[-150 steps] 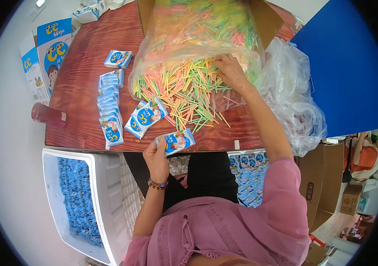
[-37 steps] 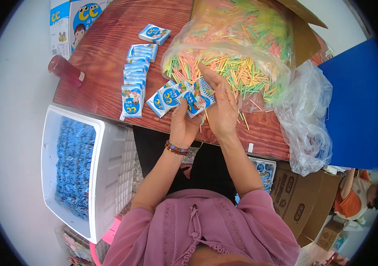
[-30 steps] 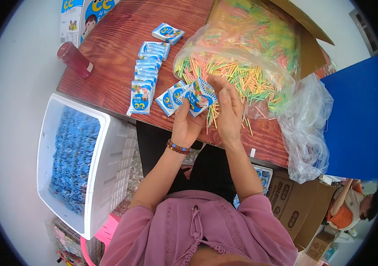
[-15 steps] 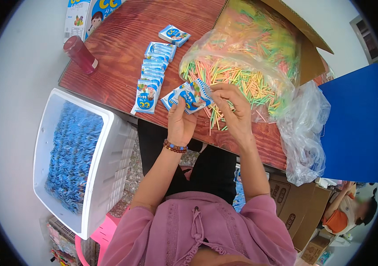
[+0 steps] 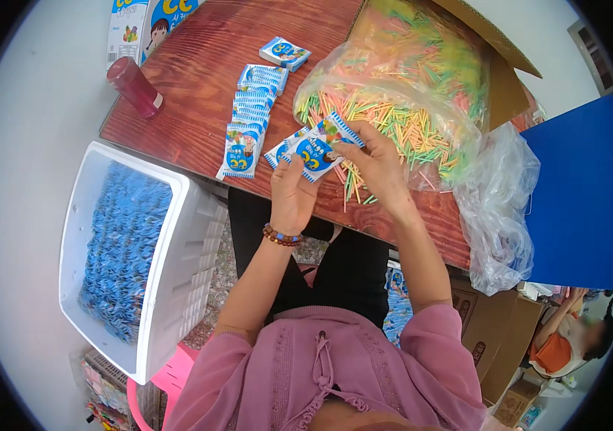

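Over the table's near edge, my left hand (image 5: 292, 194) pinches small blue-and-white candy packets (image 5: 315, 154) between thumb and fingers. At least one more packet shows beneath the top one. My right hand (image 5: 382, 169) is closed on the top packet's right end, thumb over its printed face. Left of my hands lies an overlapping row of similar packets (image 5: 240, 149). Farther back sits a short stack of packets (image 5: 285, 52). Just beyond my right hand is a heap of thin pink, yellow and green candy sticks (image 5: 414, 133), spilling from a clear bag (image 5: 321, 77).
A white crate (image 5: 177, 237) full of blue packets stands at the left. On the table are a red bottle (image 5: 134, 86) and printed cartons (image 5: 128, 32). A cardboard box (image 5: 511, 90) holds the stick bag. Crumpled plastic (image 5: 497, 208) hangs at the right edge; a person (image 5: 558, 345) sits beyond.
My right hand has shifted its grip onto the top packet's end, thumb now over its face. The top packet now slants up to the right and shows more of its face.
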The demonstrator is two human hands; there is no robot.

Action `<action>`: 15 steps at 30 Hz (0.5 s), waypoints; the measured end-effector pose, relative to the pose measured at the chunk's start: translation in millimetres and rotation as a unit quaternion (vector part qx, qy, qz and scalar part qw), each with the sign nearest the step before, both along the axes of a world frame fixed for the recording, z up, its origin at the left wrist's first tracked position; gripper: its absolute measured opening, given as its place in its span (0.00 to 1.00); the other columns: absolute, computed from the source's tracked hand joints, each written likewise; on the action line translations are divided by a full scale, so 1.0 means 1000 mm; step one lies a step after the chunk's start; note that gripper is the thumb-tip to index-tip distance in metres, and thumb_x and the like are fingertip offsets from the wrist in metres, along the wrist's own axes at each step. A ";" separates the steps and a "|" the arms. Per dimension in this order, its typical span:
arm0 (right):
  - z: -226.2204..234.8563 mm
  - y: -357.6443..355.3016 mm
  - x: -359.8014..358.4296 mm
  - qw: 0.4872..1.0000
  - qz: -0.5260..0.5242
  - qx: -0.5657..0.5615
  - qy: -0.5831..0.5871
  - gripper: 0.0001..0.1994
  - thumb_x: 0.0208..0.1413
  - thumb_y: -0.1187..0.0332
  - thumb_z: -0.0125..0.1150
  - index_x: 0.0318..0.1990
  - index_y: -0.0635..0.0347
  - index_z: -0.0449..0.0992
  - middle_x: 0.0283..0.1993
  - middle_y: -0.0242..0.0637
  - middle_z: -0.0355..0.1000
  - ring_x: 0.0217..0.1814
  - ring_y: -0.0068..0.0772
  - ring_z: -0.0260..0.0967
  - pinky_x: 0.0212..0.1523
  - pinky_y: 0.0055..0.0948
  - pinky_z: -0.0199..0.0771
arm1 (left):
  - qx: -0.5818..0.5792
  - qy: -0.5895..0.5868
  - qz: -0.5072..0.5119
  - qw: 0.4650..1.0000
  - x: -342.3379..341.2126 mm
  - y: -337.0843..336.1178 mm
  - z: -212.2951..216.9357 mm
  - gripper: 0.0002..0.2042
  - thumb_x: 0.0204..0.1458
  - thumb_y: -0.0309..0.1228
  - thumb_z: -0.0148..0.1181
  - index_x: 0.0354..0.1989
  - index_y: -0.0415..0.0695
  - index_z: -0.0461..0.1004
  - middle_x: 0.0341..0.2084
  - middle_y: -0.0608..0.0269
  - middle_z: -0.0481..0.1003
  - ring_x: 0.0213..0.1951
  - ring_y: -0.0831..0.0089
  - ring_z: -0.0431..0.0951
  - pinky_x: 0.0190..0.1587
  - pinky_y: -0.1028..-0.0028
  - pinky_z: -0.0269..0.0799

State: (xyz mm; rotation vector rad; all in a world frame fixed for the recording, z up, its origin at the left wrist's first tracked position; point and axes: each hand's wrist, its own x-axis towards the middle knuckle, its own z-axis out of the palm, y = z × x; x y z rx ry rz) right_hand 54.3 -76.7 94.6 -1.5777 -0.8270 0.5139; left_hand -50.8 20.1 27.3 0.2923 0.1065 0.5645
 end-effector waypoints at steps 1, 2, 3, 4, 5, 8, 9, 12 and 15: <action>0.002 0.001 0.000 0.999 0.019 0.016 0.022 0.11 0.56 0.74 0.58 0.47 0.66 0.72 0.38 0.30 0.73 0.41 0.16 0.68 0.43 0.19 0.70 | 0.055 0.034 0.000 0.998 -0.003 0.005 -0.004 0.12 0.58 0.25 0.53 0.50 0.39 0.69 0.45 0.60 0.75 0.46 0.71 0.76 0.50 0.70 0.74; 0.000 0.002 0.000 0.999 0.021 0.017 0.025 0.11 0.56 0.74 0.58 0.47 0.66 0.72 0.38 0.30 0.73 0.41 0.16 0.68 0.43 0.19 0.70 | 0.109 0.068 0.001 0.992 -0.006 0.008 -0.006 0.13 0.56 0.22 0.55 0.50 0.38 0.69 0.44 0.59 0.75 0.45 0.73 0.77 0.49 0.71 0.74; -0.001 0.004 0.001 0.999 0.041 -0.034 -0.006 0.12 0.56 0.74 0.58 0.47 0.66 0.72 0.38 0.30 0.73 0.41 0.16 0.68 0.43 0.20 0.70 | 0.131 0.123 0.013 0.984 -0.008 0.011 -0.007 0.13 0.53 0.19 0.58 0.47 0.37 0.71 0.41 0.61 0.76 0.40 0.78 0.77 0.44 0.77 0.74; -0.003 0.006 0.002 0.994 0.062 -0.085 -0.038 0.12 0.56 0.74 0.58 0.47 0.66 0.72 0.38 0.30 0.73 0.40 0.16 0.68 0.43 0.20 0.70 | 0.131 0.125 0.015 0.983 -0.010 0.012 -0.010 0.13 0.53 0.19 0.58 0.47 0.37 0.71 0.41 0.61 0.76 0.40 0.78 0.77 0.44 0.77 0.74; -0.014 0.010 0.002 0.998 0.059 -0.038 -0.004 0.12 0.56 0.73 0.58 0.48 0.65 0.72 0.36 0.29 0.73 0.37 0.14 0.68 0.38 0.18 0.69 | 0.147 0.143 0.038 0.978 -0.011 0.012 -0.016 0.11 0.53 0.20 0.58 0.45 0.37 0.72 0.38 0.62 0.77 0.38 0.79 0.77 0.41 0.79 0.74; -0.014 0.019 -0.003 0.994 0.068 -0.041 0.074 0.10 0.56 0.72 0.59 0.45 0.63 0.74 0.32 0.27 0.73 0.33 0.11 0.66 0.32 0.15 0.66 | 0.146 0.175 0.099 0.969 -0.014 0.012 -0.015 0.08 0.53 0.21 0.60 0.41 0.36 0.75 0.34 0.66 0.78 0.33 0.83 0.76 0.37 0.81 0.72; -0.010 0.021 -0.007 0.995 0.072 -0.062 0.023 0.07 0.56 0.71 0.59 0.40 0.62 0.76 0.29 0.26 0.73 0.29 0.09 0.64 0.28 0.12 0.62 | 0.144 0.186 0.103 0.966 -0.016 0.010 -0.016 0.08 0.52 0.21 0.60 0.41 0.36 0.75 0.33 0.66 0.78 0.33 0.83 0.76 0.37 0.81 0.71; -0.035 0.037 -0.010 0.994 0.098 -0.012 0.045 0.07 0.56 0.69 0.60 0.37 0.63 0.77 0.28 0.25 0.73 0.27 0.10 0.64 0.27 0.13 0.63 | 0.148 0.196 0.106 0.964 -0.033 0.016 -0.031 0.12 0.52 0.21 0.61 0.46 0.36 0.73 0.37 0.65 0.76 0.35 0.83 0.75 0.37 0.82 0.70; -0.044 0.061 -0.006 0.989 0.119 -0.054 0.073 0.09 0.56 0.68 0.60 0.38 0.65 0.78 0.28 0.29 0.75 0.27 0.13 0.67 0.28 0.17 0.66 | 0.362 0.327 0.298 0.821 -0.054 0.026 -0.033 0.24 0.51 0.22 0.62 0.56 0.35 0.62 0.48 0.57 0.70 0.47 0.75 0.71 0.47 0.75 0.67</action>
